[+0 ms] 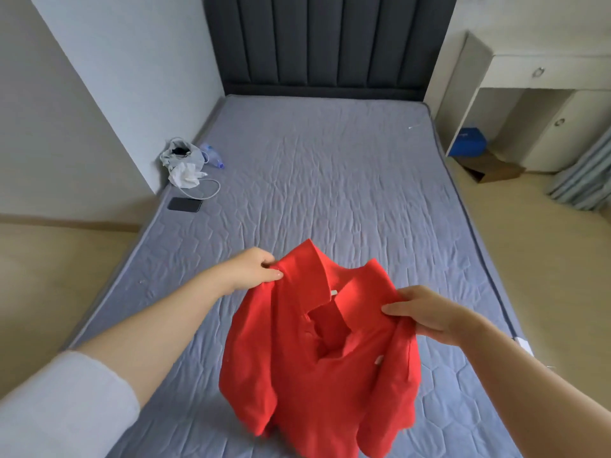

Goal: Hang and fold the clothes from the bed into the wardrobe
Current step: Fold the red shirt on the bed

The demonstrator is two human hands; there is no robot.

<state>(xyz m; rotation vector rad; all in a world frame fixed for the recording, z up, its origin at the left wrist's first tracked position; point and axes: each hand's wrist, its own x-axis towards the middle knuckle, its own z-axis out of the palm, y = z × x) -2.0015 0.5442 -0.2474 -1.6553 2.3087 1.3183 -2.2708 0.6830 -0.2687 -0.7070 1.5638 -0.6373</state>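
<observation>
A red collared shirt (307, 365) hangs in the air over the near end of the bed (330, 180), collar up and placket open toward me. My left hand (254, 269) pinches its left shoulder beside the collar. My right hand (426, 312) grips the right shoulder. The shirt's body droops below both hands and its hem runs out of the bottom of the view. No wardrobe is visible.
On the bed's left edge lie a black phone (184, 204), a white cable (208, 190), a plastic bag with tissues (183, 160) and a clear bottle (213, 155). A dark headboard (327, 41) stands behind. A white desk (535, 94), a blue bag (469, 142) and a cardboard box (492, 168) sit right.
</observation>
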